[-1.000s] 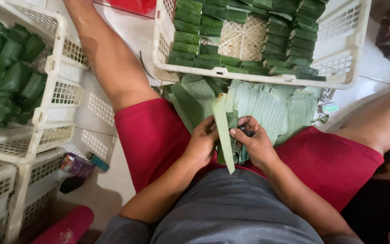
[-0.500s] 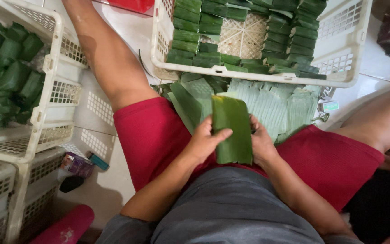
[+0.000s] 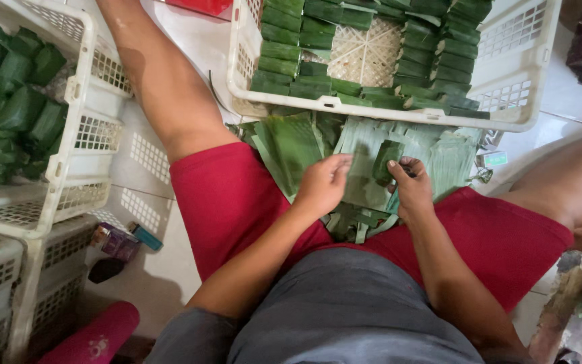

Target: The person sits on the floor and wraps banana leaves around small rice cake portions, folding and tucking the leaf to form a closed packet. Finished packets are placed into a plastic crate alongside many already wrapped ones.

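At the centre of the frame the left hand (image 3: 322,183) rests with loosely curled fingers on a pale banana-leaf sheet (image 3: 362,176), pressing it flat and gripping nothing. Just right of it, the right hand (image 3: 410,190) pinches a small dark green leaf-wrapped parcel (image 3: 385,159) between thumb and fingertips, holding it against that sheet above the leaf pile (image 3: 291,145) between the knees. To wrap it well, the sheet probably wants to stay taut under the left palm while the parcel sits square to the leaf's ribs.

Across the top, a white plastic basket (image 3: 378,111) holds neat rows of flat green leaf packets (image 3: 284,50). At the upper left, another white basket (image 3: 75,152) holds rounder ones. A small green label (image 3: 495,160) lies at right of the leaves; a purple packet (image 3: 117,241) sits at lower left.
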